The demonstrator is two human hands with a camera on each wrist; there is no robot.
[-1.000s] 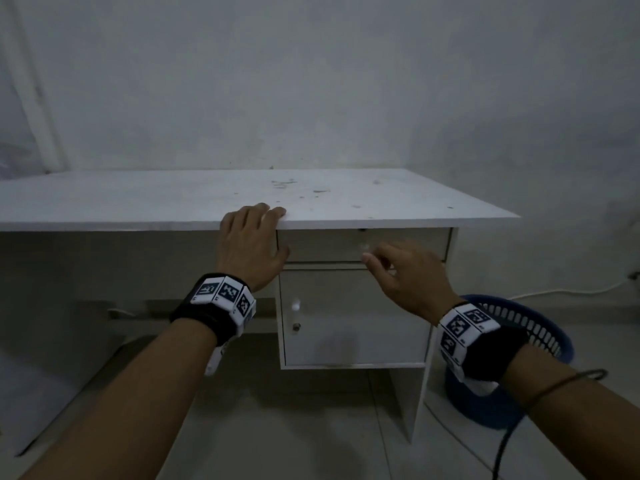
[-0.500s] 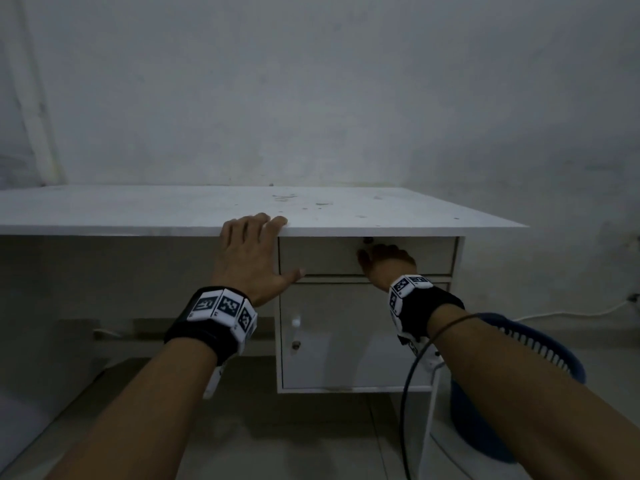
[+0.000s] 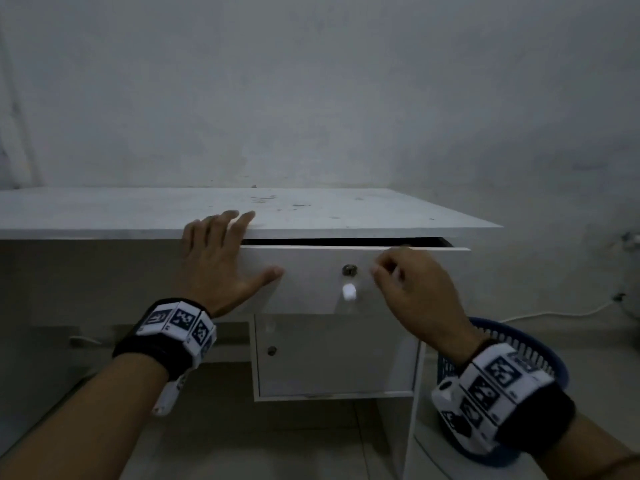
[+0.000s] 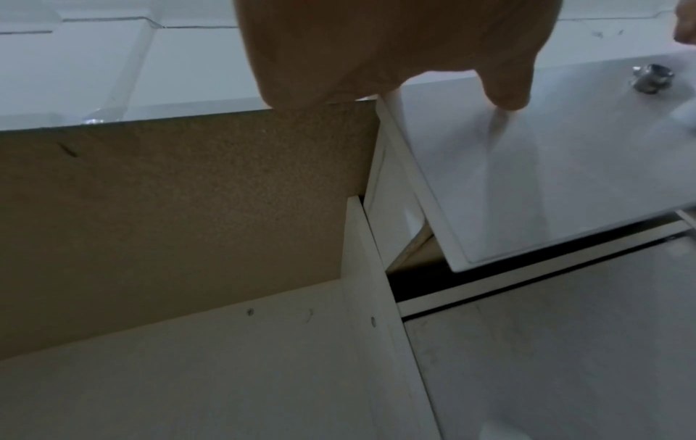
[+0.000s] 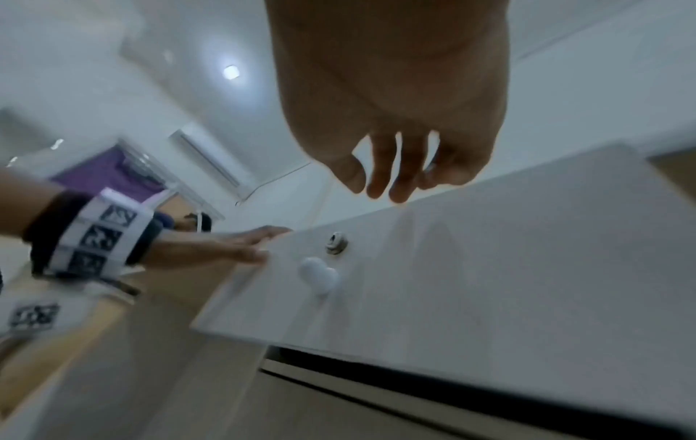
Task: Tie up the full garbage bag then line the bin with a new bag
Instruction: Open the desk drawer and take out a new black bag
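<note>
A blue slatted bin [image 3: 543, 355] stands on the floor to the right of a white desk [image 3: 138, 209]; no bag shows in it from here. The desk's top drawer [image 3: 311, 282] is pulled partly out, with a dark gap above its front. My left hand [image 3: 221, 258] lies flat over the desk edge, thumb on the drawer front [image 4: 546, 163]. My right hand [image 3: 412, 289] hovers in front of the drawer near its top edge. Its fingers [image 5: 376, 178] hang loosely curled and hold nothing. A white knob [image 3: 348, 292] and a metal lock [image 3: 349, 270] sit just left of it.
Below the drawer is a closed cabinet door [image 3: 332, 355] with a small lock. A white cable [image 3: 554, 315] runs along the floor by the wall behind the bin. The desk's underside [image 4: 169, 193] is bare brown board. The floor is tiled.
The drawer was shut and now stands partly out. My right hand reached its front, drew back toward me and let go. My left hand stayed on the desk edge.
</note>
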